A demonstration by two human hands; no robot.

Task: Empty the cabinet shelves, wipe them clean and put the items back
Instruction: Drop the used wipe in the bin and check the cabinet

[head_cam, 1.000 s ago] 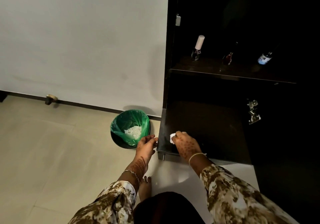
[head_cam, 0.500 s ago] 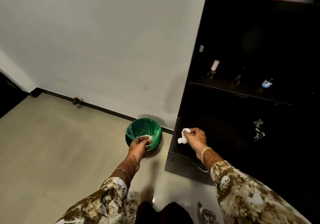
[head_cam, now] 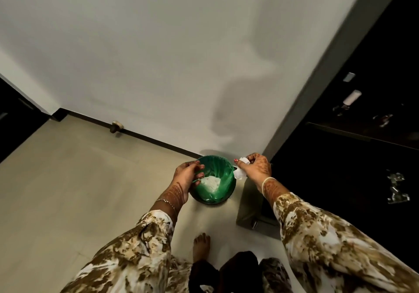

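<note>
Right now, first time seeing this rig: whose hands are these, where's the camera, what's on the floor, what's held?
There is no machine here. A person works with two bare hands, and the single view comes from a wide-angle camera on their head, looking down. On the floor stands a green-lined bin with crumpled white paper inside. The left hand grips the bin's rim. The right hand pinches a crumpled white tissue at the bin's right edge. At the right is the dark cabinet; its shelf items are blurred.
</note>
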